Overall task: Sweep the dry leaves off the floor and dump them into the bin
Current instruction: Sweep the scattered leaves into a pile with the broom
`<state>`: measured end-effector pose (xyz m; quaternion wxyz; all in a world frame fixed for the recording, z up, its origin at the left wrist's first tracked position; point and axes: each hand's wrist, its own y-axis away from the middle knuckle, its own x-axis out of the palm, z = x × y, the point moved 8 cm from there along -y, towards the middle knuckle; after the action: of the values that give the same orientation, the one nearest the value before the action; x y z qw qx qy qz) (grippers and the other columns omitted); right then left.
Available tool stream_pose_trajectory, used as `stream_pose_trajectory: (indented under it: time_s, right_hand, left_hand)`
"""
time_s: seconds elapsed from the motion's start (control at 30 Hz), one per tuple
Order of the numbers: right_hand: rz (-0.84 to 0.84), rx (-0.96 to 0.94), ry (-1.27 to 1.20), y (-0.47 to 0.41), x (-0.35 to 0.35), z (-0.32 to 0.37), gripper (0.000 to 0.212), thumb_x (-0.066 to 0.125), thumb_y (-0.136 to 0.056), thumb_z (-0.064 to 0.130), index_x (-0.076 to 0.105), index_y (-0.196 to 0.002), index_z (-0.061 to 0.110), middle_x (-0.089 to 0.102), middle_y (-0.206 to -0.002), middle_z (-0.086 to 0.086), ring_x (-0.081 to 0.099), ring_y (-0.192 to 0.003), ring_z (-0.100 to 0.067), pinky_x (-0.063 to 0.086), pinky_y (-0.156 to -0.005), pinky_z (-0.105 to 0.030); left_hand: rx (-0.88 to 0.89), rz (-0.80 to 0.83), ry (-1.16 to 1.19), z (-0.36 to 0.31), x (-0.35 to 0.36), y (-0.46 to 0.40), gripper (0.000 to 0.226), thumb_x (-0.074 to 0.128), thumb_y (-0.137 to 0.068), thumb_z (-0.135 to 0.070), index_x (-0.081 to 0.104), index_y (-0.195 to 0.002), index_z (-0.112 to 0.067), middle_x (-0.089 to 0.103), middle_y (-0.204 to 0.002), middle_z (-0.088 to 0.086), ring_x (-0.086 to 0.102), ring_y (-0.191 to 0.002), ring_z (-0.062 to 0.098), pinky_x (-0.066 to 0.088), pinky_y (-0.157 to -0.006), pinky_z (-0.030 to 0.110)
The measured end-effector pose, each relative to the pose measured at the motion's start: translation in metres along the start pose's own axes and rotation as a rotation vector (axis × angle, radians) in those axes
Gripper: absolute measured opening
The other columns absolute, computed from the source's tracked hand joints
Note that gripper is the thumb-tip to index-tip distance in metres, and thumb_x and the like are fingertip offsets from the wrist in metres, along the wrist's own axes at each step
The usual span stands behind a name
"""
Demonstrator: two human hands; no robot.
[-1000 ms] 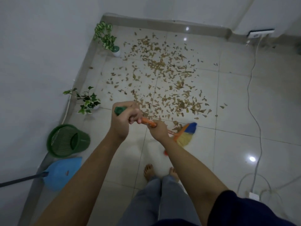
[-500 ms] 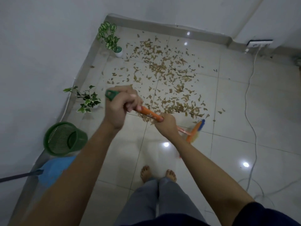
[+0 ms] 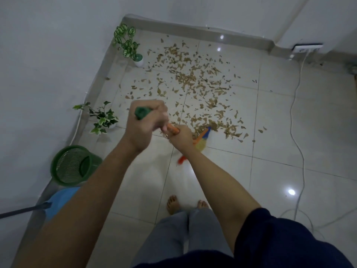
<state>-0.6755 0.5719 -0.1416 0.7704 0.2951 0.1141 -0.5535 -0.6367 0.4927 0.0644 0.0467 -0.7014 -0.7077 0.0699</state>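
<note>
Since the frame half a second earlier, both hands had drawn closer together on the broom (image 3: 201, 141) and its blurred head had swung back under the right wrist, at the near edge of the dry leaves (image 3: 195, 89). Left hand (image 3: 144, 122) was wrapped tight around the green cap at the top of the handle; right hand (image 3: 180, 139) was clamped lower on the orange shaft — one to steer, one to drive, by the look of it. Leaves lay scattered across the floor (image 3: 280, 132) in the upper middle of the frame, none yet gathered. Green bin (image 3: 74, 165) lay tipped on its side at lower left by the wall, with a blue dustpan (image 3: 59, 200) just below it — probably parked within reach for the dumping step.
</note>
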Motion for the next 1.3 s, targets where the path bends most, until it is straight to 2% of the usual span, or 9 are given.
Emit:
stream_pose_trajectory:
  time_s: [0.23,0.43,0.57,0.73,0.83,0.93,1.0,1.2,1.3]
  right_hand:
    - [-0.096,-0.036,0.118,-0.004,-0.077,0.002,0.04,0.054,-0.079,0.009,0.033,-0.046,0.018,0.038,-0.045,-0.001,0.038,-0.045,-0.017,0.031,-0.049,-0.025]
    - [-0.076,0.149,0.27,-0.01,-0.182,-0.101,0.043,0.057,-0.082,0.011,0.034,-0.046,0.017,0.038,-0.045,0.002,0.033,-0.043,-0.009,0.026,-0.044,-0.023]
    - [0.009,0.27,0.377,-0.028,-0.235,-0.176,0.025,0.057,-0.084,0.013,0.054,-0.061,0.004,0.052,-0.056,-0.006,0.05,-0.061,-0.025,0.029,-0.055,-0.026]
    - [0.049,0.313,0.438,-0.057,-0.277,-0.231,0.042,0.053,-0.086,0.009,0.032,-0.053,0.024,0.035,-0.057,0.009,0.044,-0.074,-0.02,0.028,-0.061,-0.026]
    - [0.1,0.321,0.457,-0.078,-0.278,-0.242,0.04,0.053,-0.088,0.012,0.034,-0.054,0.023,0.037,-0.059,0.007,0.046,-0.075,-0.021,0.03,-0.061,-0.026]
    - [0.172,0.313,0.445,-0.094,-0.258,-0.241,0.025,0.053,-0.089,0.015,0.053,-0.065,0.01,0.06,-0.077,-0.011,0.056,-0.083,-0.031,0.04,-0.065,-0.032]
    - [0.211,0.284,0.44,-0.102,-0.24,-0.233,0.032,0.052,-0.09,0.016,0.043,-0.059,0.014,0.059,-0.083,-0.018,0.055,-0.081,-0.031,0.036,-0.059,-0.031]
    - [0.297,0.118,0.378,-0.122,-0.172,-0.155,0.044,0.049,-0.091,0.015,0.028,-0.052,0.021,0.036,-0.057,0.003,0.044,-0.073,-0.019,0.027,-0.057,-0.027]
    - [0.367,-0.009,0.348,-0.126,-0.146,-0.102,0.044,0.048,-0.091,0.013,0.029,-0.053,0.02,0.032,-0.056,0.005,0.043,-0.071,-0.019,0.024,-0.052,-0.028]
  left_hand:
    - [-0.042,-0.047,0.262,0.001,0.0,-0.046,0.029,0.048,-0.069,-0.018,0.04,-0.042,-0.026,0.035,-0.038,-0.011,0.042,-0.04,0.015,0.036,-0.055,0.027]
    - [-0.155,0.064,0.27,0.063,0.116,-0.064,0.028,0.051,-0.073,-0.022,0.053,-0.045,-0.025,0.049,-0.046,-0.009,0.059,-0.058,0.017,0.049,-0.069,0.029]
    - [-0.24,0.141,0.196,0.103,0.2,-0.076,0.027,0.052,-0.078,-0.02,0.052,-0.055,-0.008,0.055,-0.054,-0.009,0.067,-0.075,0.017,0.049,-0.075,0.027]
    - [-0.343,0.134,0.159,0.139,0.268,-0.095,0.025,0.051,-0.08,-0.008,0.05,-0.056,-0.001,0.056,-0.057,-0.009,0.067,-0.083,0.014,0.045,-0.074,0.015]
    - [-0.341,0.034,0.167,0.149,0.267,-0.107,0.025,0.052,-0.076,-0.023,0.055,-0.052,-0.022,0.059,-0.058,-0.012,0.065,-0.082,0.02,0.048,-0.078,0.025]
    - [-0.374,-0.07,0.153,0.16,0.248,-0.111,0.025,0.051,-0.071,-0.026,0.049,-0.047,-0.025,0.054,-0.052,-0.011,0.063,-0.075,0.024,0.048,-0.08,0.038]
    - [-0.372,-0.139,0.15,0.161,0.23,-0.112,0.026,0.051,-0.069,-0.024,0.048,-0.044,-0.026,0.048,-0.048,-0.008,0.061,-0.068,0.024,0.047,-0.078,0.042]
    - [-0.262,-0.343,0.159,0.127,0.16,-0.121,0.041,0.042,-0.07,0.001,0.045,-0.038,-0.025,0.041,-0.04,-0.01,0.05,-0.045,0.014,0.044,-0.058,0.025]
    - [-0.147,-0.356,0.085,0.092,0.13,-0.128,0.035,0.046,-0.07,-0.01,0.047,-0.039,-0.026,0.038,-0.04,-0.013,0.044,-0.04,0.012,0.041,-0.053,0.024]
